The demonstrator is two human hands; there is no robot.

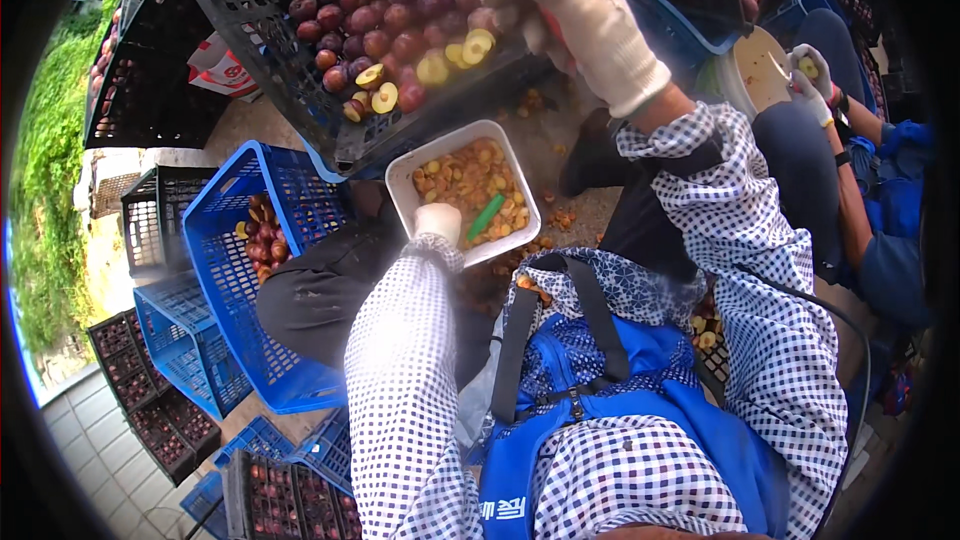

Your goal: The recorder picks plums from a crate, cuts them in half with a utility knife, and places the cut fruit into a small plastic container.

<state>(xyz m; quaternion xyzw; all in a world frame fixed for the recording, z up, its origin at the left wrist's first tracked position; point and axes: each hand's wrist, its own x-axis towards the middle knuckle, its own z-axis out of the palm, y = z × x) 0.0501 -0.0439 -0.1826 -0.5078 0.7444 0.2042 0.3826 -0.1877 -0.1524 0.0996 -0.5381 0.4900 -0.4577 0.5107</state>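
My right grip [575, 25] is over the near part of the black crate [262, 88], with the fingers bent around something red; only a small part of it shows, so I cannot tell how firmly they are closed. My left grip [438, 222] is down inside the white tub [397, 172]; its fingers are hidden, so whether they are apart or together I cannot tell. Both hands wear pale gloves, I suppose against the wet juice.

The whole plums [395, 10] lie in the crate directly before me, probably for short reach, and some cut plums [385, 97] rest at its nearer side. The tub stands between my legs, seemingly so that both hands can come to it easily. It holds yellow-brown fruit pieces [455, 175] and a green object [486, 218] lying across them. The blue crate [290, 380] beside my left leg holds more dark fruit [266, 240], perhaps kept separate.
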